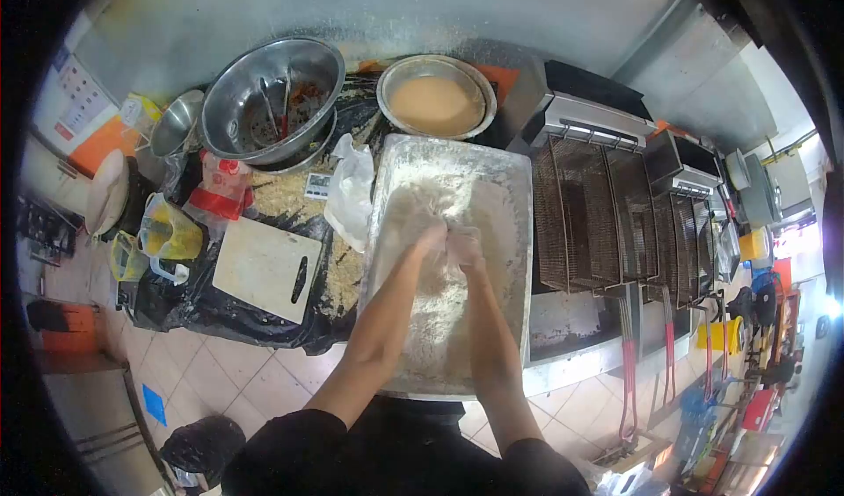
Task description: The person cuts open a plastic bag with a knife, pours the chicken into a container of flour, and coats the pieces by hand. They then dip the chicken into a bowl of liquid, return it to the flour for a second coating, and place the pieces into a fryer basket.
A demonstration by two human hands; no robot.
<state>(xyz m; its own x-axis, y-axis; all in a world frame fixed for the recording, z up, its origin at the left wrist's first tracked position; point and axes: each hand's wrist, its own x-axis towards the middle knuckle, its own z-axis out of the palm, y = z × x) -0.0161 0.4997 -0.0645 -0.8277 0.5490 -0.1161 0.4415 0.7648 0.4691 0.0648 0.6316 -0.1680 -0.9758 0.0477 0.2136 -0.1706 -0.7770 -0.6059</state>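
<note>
A large metal tray [397, 153] of white flour [440, 320] lies before me. Both hands are over the middle of it, close together and dusted pale. My left hand [427, 234] is in or just above the flour, its fingers blurred. Beside it, my right hand [465, 246] has its knuckles up, and its fingers are hidden or smeared. Whether either holds anything does not show. Behind the tray stands a round metal bowl [384, 92] of light-brown batter [437, 105].
Left of the tray are a crumpled white plastic bag [351, 193], a small timer [317, 186], a white cutting board [264, 266] and a yellow-stained plastic jug [169, 232]. A big steel bowl [230, 127] with tongs stands behind them. Wire fryer baskets [576, 215] flank the tray's right side.
</note>
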